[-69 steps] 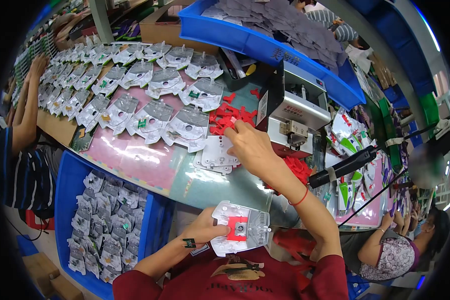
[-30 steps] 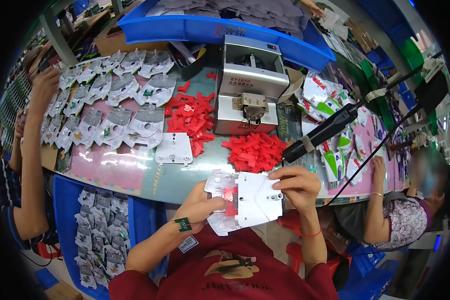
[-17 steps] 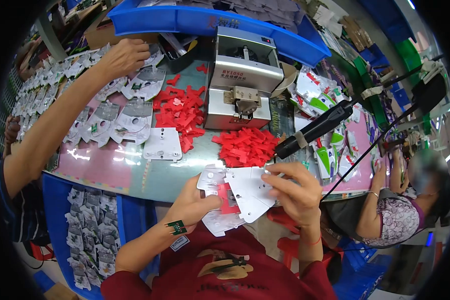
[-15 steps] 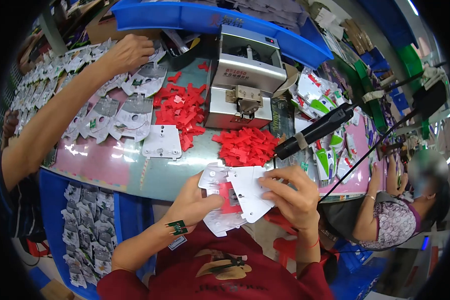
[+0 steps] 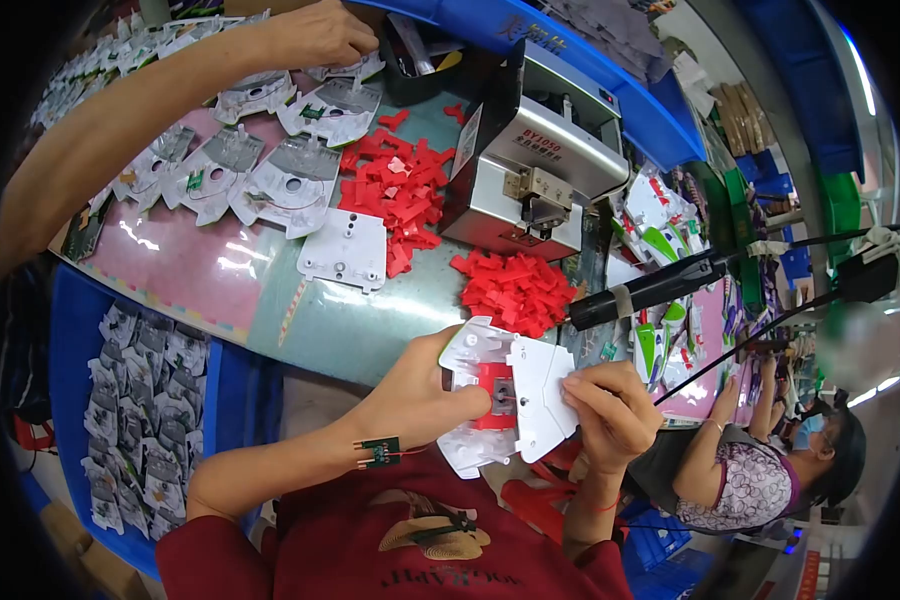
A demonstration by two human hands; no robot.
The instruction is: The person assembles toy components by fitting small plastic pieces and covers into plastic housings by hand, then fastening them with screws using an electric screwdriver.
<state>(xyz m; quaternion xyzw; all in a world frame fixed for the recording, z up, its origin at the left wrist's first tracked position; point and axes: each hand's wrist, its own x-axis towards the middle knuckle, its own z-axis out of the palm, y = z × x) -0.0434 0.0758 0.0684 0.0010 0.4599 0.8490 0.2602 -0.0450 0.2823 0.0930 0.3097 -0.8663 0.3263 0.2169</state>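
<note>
My left hand (image 5: 425, 395) grips a white plastic housing (image 5: 467, 458) by its left side, thumb pressed over a red plastic piece (image 5: 492, 378) set in its middle. A small grey part shows beside the thumb tip. Over the housing's right part lies a flat white plate (image 5: 542, 405), whose right edge is pinched by my right hand (image 5: 615, 415). A small green circuit board (image 5: 378, 452) with a wire is at my left wrist. Just beyond the hands is a pile of red plastic pieces (image 5: 518, 293).
A silver screw-feeding machine (image 5: 545, 150) stands behind the red pile. A black electric screwdriver (image 5: 650, 285) reaches in from the right. White housings (image 5: 285, 185) and another white plate (image 5: 343, 250) lie leftward. A co-worker's arm (image 5: 170, 100) crosses the upper left; a blue bin (image 5: 235, 400) stands below.
The camera view has turned, so the table and machine appear shifted. The white plate sits slightly farther right over the housing, showing more of the grey part. Both hands keep their grip.
</note>
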